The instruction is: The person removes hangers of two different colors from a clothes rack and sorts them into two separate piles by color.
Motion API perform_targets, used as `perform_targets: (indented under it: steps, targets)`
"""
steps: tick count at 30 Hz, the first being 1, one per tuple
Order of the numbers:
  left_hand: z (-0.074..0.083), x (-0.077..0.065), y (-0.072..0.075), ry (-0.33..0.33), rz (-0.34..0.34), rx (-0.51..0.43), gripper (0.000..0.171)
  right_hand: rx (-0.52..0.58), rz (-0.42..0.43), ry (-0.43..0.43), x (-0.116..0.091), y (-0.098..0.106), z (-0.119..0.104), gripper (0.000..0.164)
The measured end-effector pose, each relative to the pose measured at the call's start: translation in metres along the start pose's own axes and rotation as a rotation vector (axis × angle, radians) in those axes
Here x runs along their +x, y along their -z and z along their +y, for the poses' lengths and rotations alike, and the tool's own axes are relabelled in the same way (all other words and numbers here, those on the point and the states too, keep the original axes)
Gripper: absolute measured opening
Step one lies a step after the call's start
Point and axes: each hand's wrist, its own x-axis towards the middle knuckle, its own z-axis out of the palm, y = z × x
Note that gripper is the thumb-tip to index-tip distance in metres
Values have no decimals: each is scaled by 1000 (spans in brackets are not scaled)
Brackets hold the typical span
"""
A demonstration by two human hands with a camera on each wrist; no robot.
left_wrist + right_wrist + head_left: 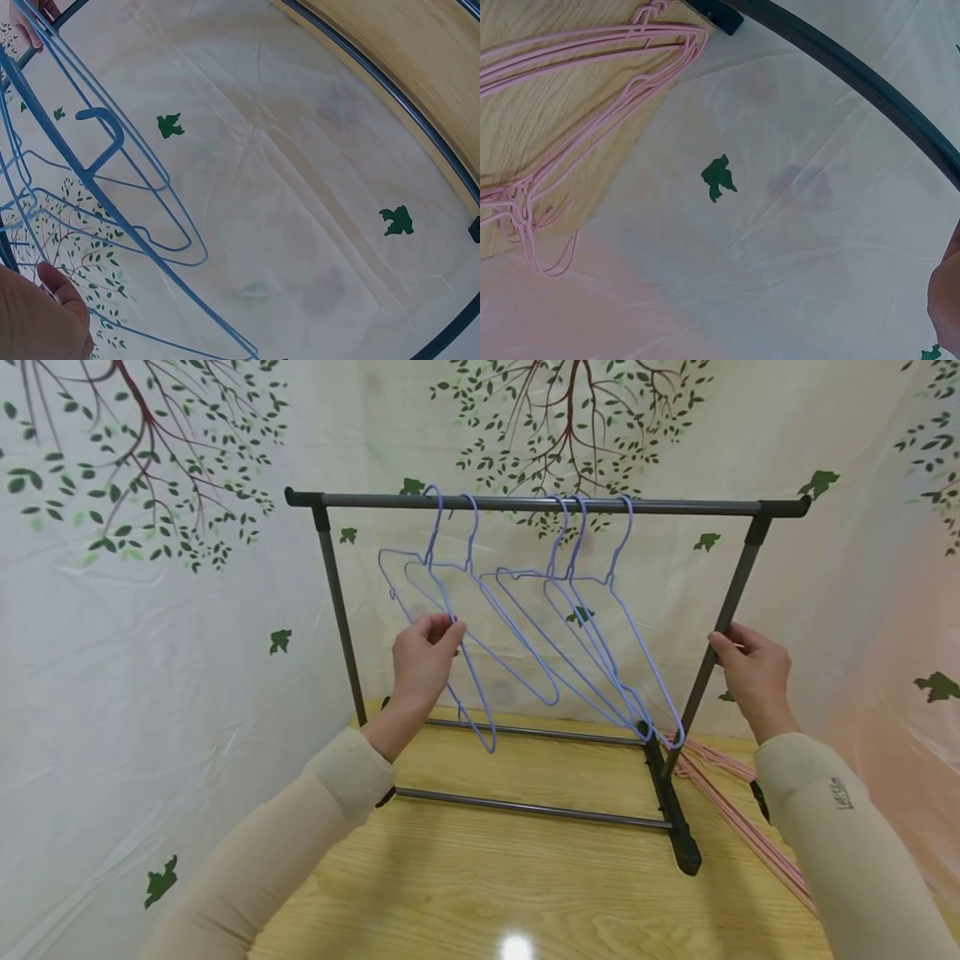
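A dark clothes rack (pixel 525 504) stands on the wooden table, with several blue wire hangers hooked over its top bar. My left hand (pixel 423 664) pinches the sloping wire of the leftmost hanger (pixel 434 531), whose hook stays over the bar. In the left wrist view that hand (pixel 45 315) shows at the lower left, beside the blue wires. The right upright (pixel 740 577) of the rack is held between the thumb and fingers of my right hand (pixel 756 672). Only a sliver of the right hand (pixel 946 300) shows in the right wrist view.
Pink hangers (pixel 731 806) lie in a bundle on the table to the right of the rack, partly behind my right sleeve. The rack's black foot (pixel 678 835) rests on the tabletop (pixel 480 877). Behind stands a pale curtain (pixel 202 635) with printed leaves and branches.
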Motion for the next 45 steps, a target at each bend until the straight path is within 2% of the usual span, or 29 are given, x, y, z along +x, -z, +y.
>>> perform_targets:
  steps: [11,16,20,34,39,45]
  targets:
    - [-2,0,6,-27,-8,25,19,-8,4,-5,0,1,2,51]
    - [-5,-4,10,-36,3,-23,18,17,9,-6,0,1,1,50]
    - [-10,-7,19,-33,11,-39,18,15,8,-15,0,1,1,50]
    - [-50,-23,67,-48,37,147,18,-50,-15,-30,2,0,1,53]
    - [-62,-26,79,-27,55,187,18,-55,-14,-30,1,0,1,53]
    - [-76,-34,92,-46,88,260,18,-45,-14,-23,-1,1,0,54]
